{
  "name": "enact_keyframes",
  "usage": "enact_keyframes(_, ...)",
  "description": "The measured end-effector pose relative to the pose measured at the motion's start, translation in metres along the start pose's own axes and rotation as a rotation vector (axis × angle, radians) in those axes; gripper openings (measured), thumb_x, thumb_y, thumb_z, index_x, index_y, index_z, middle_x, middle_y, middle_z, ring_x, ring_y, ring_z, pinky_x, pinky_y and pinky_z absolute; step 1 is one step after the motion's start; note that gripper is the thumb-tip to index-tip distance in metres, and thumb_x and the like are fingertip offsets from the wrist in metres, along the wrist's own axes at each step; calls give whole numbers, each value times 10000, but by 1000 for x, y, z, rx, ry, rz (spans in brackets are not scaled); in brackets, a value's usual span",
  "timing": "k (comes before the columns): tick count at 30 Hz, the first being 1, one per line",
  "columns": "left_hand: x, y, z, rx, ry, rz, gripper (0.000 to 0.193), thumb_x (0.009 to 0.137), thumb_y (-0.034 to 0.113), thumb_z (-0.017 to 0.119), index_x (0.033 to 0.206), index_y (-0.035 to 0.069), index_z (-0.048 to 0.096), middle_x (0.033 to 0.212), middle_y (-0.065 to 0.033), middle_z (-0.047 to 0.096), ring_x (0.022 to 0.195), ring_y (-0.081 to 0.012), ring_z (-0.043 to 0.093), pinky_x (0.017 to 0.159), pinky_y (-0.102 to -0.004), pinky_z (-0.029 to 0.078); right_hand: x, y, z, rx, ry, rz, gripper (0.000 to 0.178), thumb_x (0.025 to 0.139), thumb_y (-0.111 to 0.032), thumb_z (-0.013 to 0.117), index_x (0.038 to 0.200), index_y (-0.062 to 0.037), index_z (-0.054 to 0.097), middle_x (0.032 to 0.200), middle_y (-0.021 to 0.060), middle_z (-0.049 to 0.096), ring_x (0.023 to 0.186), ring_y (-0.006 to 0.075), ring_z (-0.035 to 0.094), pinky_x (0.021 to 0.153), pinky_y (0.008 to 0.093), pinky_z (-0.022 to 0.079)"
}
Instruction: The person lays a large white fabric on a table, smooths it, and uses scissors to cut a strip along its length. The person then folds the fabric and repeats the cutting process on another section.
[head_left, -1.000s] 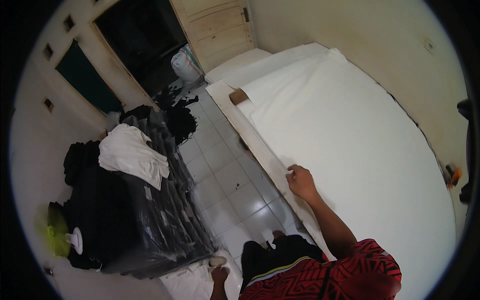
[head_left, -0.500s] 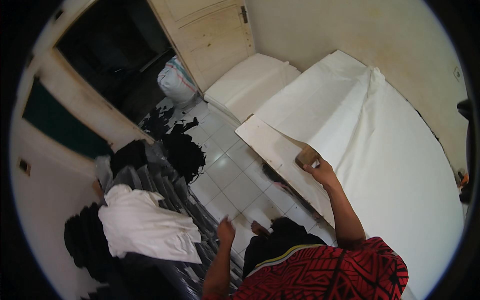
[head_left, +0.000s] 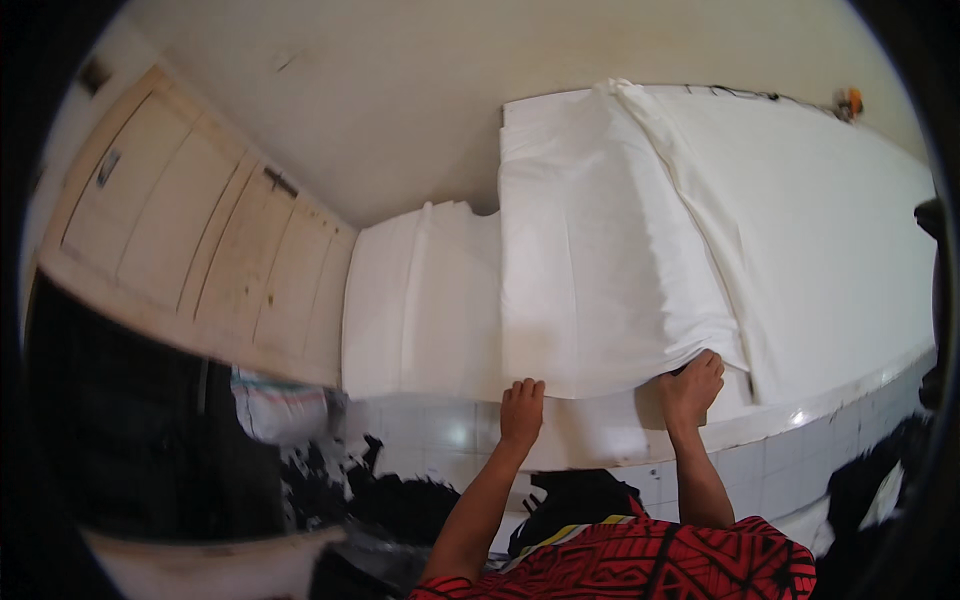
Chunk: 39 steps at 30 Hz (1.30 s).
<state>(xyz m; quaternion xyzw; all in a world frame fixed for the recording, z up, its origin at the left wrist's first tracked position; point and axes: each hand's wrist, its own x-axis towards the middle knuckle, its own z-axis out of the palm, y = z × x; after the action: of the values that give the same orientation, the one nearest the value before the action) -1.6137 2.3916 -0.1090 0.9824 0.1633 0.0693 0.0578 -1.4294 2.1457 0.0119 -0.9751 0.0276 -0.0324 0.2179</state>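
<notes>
A sheet of white cloth [head_left: 600, 250] lies over a long white table, its near edge hanging loose toward me. At the cloth's near left corner my left hand [head_left: 522, 412] is closed, fingertips curled over the edge. My right hand [head_left: 692, 392] is closed further right along the same edge, where the fabric bunches into small creases. Under its palm and fingers shows part of a brown, wooden-looking block [head_left: 654, 405]; the rest is covered by the hand.
A long rolled fold of cloth [head_left: 690, 200] runs across the table to my right. Beyond the left end stands a lower white-covered stack [head_left: 420, 300] beside a wooden door [head_left: 220, 240]. Black fabric scraps [head_left: 400, 505] and a white sack [head_left: 285, 405] lie on the floor at left.
My view has swung right to face the table. My left hand has come up from beside my body to the cloth's corner. The right hand stays by the brown block at the cloth edge.
</notes>
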Motion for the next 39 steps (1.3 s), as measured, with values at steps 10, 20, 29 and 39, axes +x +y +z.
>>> enact_keyframes(10, 107, -71, -185, -770, -7, 155, 180, 946, 38, 721, 1121, 13, 755, 845, -157, 695, 665, -309, 698, 617, -401, 549, -87, -49, 67, 113, 76, 16, 613, 721, -272, 884, 1171, 34, 600, 1132, 224, 606, 1130, 432, 547, 982, 534, 418)
enact_keyframes(20, 240, -131, -96, -908, -494, 456, 244, 948, 360, 820, 984, 121, 785, 857, -68, 755, 573, -172, 634, 592, -363, 530, -166, -82, 197, 23, -438, 244, 832, 880, -427, 823, 1516, -2, 495, 1461, 238, 596, 1401, 362, 546, 1109, 539, 489)
enact_keyframes(29, 754, -291, 71, -652, 145, 19, 368, 1020, 108, 616, 1382, 65, 666, 1265, -182, 726, 1158, -387, 687, 994, -452, 542, -138, -115, 119, 1175, -152, 510, 701, 990, -376, 715, 1534, 12, 501, 1462, 170, 636, 1379, 342, 578, 1164, 484, 462)
enact_keyframes(39, 902, -322, 86, -615, 68, -25, 281, 990, 256, 738, 1136, 18, 774, 1100, -209, 783, 1053, -358, 749, 935, -446, 567, -33, -152, 70, 1518, 695, 896, 519, 1032, -268, 665, 1406, 81, 572, 1342, 228, 679, 1190, 332, 686, 1026, 495, 556)
